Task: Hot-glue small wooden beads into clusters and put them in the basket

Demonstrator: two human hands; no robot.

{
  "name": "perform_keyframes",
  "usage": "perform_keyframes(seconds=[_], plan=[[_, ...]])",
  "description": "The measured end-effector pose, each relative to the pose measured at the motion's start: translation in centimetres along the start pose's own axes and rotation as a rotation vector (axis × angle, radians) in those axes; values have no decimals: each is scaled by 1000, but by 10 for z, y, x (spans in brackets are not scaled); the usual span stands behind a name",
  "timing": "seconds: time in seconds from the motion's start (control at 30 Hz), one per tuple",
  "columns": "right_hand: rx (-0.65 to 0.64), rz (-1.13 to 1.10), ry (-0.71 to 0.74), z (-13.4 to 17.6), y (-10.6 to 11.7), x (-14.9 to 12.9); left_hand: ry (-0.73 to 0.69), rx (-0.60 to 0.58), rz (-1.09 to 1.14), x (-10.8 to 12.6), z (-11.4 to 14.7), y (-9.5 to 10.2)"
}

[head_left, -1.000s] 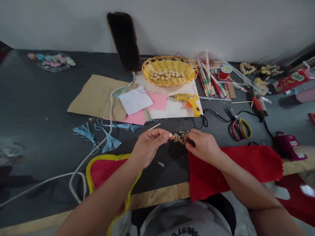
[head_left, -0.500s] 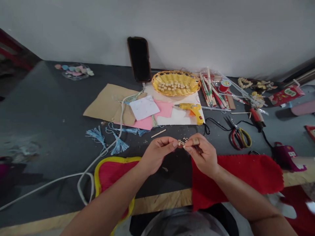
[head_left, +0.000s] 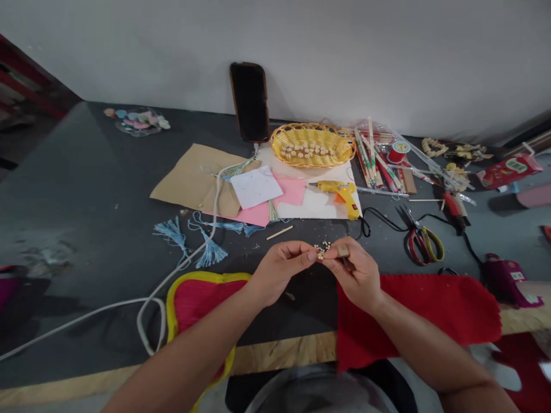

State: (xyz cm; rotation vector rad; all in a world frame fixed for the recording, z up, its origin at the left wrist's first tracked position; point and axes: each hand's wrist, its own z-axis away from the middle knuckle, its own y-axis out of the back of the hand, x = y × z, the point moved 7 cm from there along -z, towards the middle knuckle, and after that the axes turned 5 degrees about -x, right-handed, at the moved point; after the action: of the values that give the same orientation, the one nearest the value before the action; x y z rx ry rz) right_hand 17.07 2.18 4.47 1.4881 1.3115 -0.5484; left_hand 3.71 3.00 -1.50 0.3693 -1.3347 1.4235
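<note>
Between my two hands is a small cluster of cream-coloured beads, held over the dark table. My left hand pinches its left side with thumb and forefinger. From the right, my right hand closes its fingertips on the same cluster, and a ring shows on one finger. Whether a thread or wire joins the beads is too small to tell. Beyond the hands, similar cream-coloured bits lie in a yellow woven basket. A yellow glue gun rests on white sheets in front of the basket.
Blue tassels and a white cable lie to the left. Scissors are at the right, near red felt. A phone leans on the wall. A thin stick lies just beyond my left hand.
The view has shifted slightly, so the table items sit a little further right. Both hands keep their pinch on the bead cluster, with only a small shift of the fingers.
</note>
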Motion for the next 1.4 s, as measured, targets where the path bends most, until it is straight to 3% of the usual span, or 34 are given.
perform_keyframes(seconds=[0.77, 1.4], plan=[[-26, 18, 14, 1, 4, 1, -4, -16, -36, 1, 1, 0], [-132, 58, 37, -1, -1, -1, -11, -53, -128, 2, 2, 0]])
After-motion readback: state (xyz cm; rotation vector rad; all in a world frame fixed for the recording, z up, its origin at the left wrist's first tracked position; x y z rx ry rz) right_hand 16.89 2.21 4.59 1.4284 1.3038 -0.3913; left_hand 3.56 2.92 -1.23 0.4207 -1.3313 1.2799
